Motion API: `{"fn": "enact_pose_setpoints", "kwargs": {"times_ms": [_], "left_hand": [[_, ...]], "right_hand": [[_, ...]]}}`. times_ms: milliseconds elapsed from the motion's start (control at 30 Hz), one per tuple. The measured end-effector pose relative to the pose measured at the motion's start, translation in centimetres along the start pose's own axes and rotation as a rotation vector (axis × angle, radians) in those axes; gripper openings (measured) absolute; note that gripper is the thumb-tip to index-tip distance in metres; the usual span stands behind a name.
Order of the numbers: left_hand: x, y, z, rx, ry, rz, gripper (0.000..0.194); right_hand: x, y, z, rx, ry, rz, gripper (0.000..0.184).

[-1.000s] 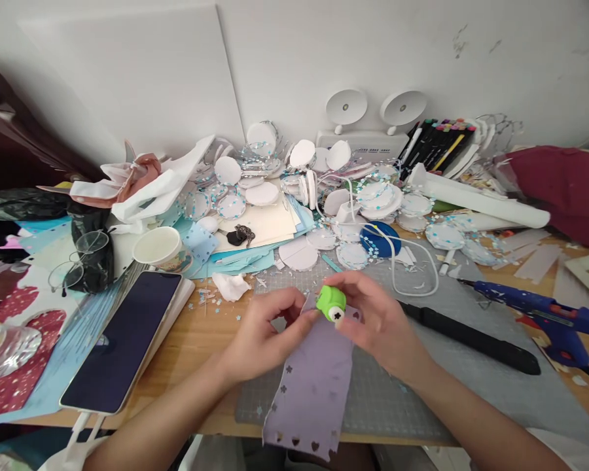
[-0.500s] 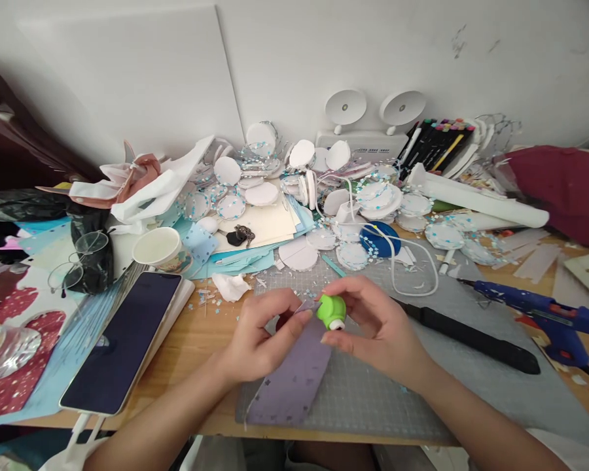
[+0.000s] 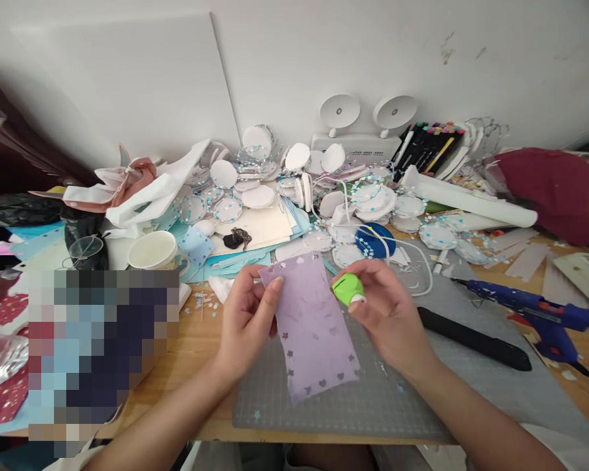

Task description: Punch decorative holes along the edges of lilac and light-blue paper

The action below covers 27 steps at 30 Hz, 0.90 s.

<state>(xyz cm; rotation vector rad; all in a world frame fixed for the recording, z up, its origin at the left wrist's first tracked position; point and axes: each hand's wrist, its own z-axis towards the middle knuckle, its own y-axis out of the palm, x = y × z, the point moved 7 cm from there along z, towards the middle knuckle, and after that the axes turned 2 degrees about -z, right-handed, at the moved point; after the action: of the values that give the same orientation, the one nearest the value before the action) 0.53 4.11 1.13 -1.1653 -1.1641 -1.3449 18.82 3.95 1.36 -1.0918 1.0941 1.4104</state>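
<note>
The paper (image 3: 317, 320) is held over the mat (image 3: 397, 415), its long axis slanting from far left to near right. Its left edge is pinched by the left hand (image 3: 248, 311); just beside its right edge, the punch (image 3: 349, 288) is gripped between the right hand's (image 3: 390, 314) curled fingers and thumb.

Forearms (image 3: 169, 399) angled inward; left grip (image 3: 243, 320) pinched, thumb (image 3: 267, 304) extended; right grip (image 3: 397, 320) curled, slightly apart.
</note>
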Motion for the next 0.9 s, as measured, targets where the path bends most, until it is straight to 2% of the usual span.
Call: {"fn": "enact_pose_setpoints", "kwargs": {"times_ms": [133,233,333,433,533,733,800,900], "left_hand": [[0.2,0.3,0.0,-0.029,0.014,-0.093,0.016],[-0.3,0.8,-0.2,-0.093,-0.072,-0.097,0.02],[-1.2,1.2,-0.4,-0.186,-0.185,-0.008,0.015],[-1.6,1.2,-0.3,-0.271,-0.245,0.01,0.023],[-1.5,1.1,0.1,-0.327,-0.288,-0.032,0.025],[-0.6,1.8,0.4,-0.412,-0.221,0.031,0.024],[-0.5,2.0,0.1,-0.433,-0.17,0.091,0.025],[-0.2,2.1,-0.2,-0.445,-0.061,0.262,0.026]], "right_hand": [[-0.6,0.8,-0.5,-0.027,-0.037,-0.063,0.034],[-1.0,1.0,-0.6,-0.036,-0.086,-0.153,0.036],[-1.4,1.5,-0.6,-0.132,-0.186,-0.351,0.034],[-1.9,2.2,-0.8,-0.262,-0.317,-0.555,0.031],[-2.0,2.4,-0.8,-0.319,-0.363,-0.624,0.03],[-1.4,0.6,-0.3,-0.056,-0.181,-0.414,0.035],[-1.3,0.7,-0.3,-0.054,-0.157,-0.351,0.036],[-1.3,1.2,-0.5,-0.094,-0.188,-0.372,0.036]]}}
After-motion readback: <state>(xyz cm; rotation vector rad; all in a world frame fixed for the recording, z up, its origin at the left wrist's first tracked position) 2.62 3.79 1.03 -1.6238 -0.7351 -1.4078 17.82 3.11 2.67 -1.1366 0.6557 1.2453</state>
